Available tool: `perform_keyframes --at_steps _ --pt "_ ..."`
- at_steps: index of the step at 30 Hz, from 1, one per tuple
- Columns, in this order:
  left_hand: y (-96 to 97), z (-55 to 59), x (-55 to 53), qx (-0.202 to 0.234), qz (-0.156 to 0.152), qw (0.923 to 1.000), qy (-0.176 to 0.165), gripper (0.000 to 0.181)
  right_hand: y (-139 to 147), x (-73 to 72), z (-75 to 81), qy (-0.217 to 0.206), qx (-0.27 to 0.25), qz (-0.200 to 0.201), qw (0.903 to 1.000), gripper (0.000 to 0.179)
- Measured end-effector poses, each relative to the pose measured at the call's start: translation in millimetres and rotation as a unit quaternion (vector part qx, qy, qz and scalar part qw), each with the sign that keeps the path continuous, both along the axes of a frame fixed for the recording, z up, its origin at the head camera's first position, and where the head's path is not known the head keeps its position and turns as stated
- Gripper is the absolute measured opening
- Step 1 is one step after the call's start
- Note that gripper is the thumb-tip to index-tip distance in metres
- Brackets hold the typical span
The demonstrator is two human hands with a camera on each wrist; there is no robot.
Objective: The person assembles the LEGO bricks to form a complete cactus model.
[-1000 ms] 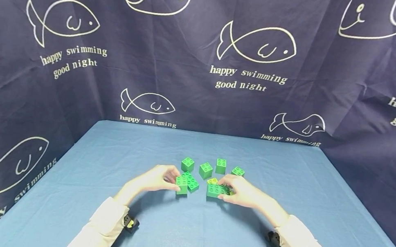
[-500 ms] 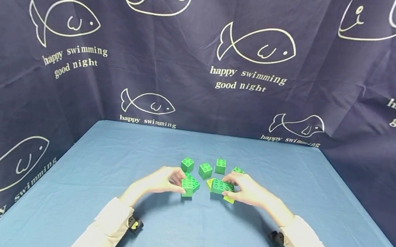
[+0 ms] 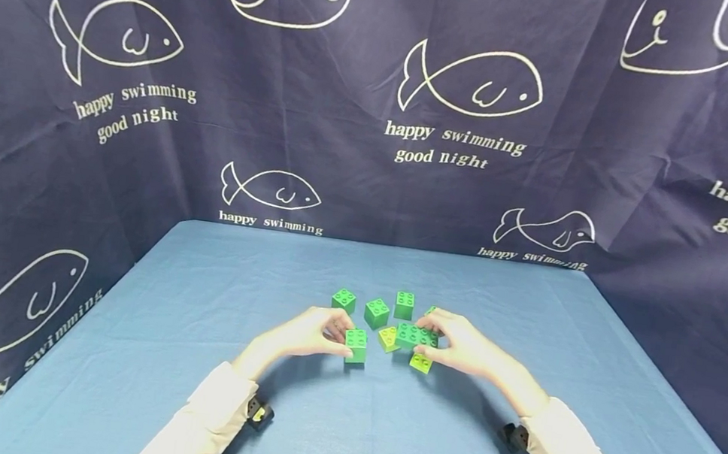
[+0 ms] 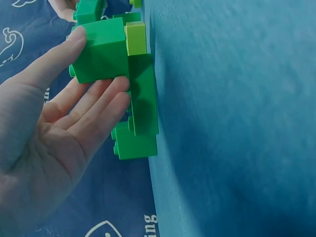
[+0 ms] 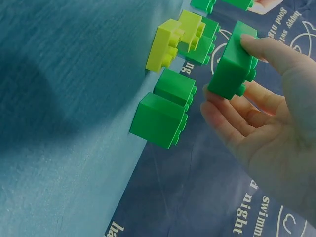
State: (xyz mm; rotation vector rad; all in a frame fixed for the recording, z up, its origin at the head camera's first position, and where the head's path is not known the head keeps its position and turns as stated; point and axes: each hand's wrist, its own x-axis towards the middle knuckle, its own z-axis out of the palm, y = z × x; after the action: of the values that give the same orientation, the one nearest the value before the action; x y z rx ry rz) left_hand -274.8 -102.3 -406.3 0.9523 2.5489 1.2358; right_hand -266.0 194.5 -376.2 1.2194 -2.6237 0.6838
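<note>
Left hand (image 3: pixel 315 333) pinched square green block (image 3: pixel 356 348), right hand (image 3: pixel 464 345) gripped long green block (image 3: pixel 409 337), lime block (image 3: pixel 387 340) lay between.

The left hand (image 3: pixel 312 333) pinches a four-stud green toy building brick (image 3: pixel 355 352) between thumb and fingers, raised, studs up, a smooth side facing six o'clock. Between two and three o'clock from it, near but apart, the right hand (image 3: pixel 464 347) pinches a longer, deeper-green toy building brick (image 3: pixel 410 337), also raised and studs up, lying roughly nine to three o'clock, its three-o'clock end partly covered by fingers.
</note>
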Motion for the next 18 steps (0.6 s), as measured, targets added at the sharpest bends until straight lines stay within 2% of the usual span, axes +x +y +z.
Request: perform_keyframes --at_steps 7,18 --pt "8.0 3.5 2.9 -0.011 -0.001 0.9999 0.000 0.035 3 -0.9 0.3 0.004 0.000 0.000 1.0000 0.024" --pt "21.6 2.2 3.1 -0.006 -0.008 0.9998 0.016 0.035 7 -0.6 -0.2 0.011 0.002 -0.006 0.9999 0.025"
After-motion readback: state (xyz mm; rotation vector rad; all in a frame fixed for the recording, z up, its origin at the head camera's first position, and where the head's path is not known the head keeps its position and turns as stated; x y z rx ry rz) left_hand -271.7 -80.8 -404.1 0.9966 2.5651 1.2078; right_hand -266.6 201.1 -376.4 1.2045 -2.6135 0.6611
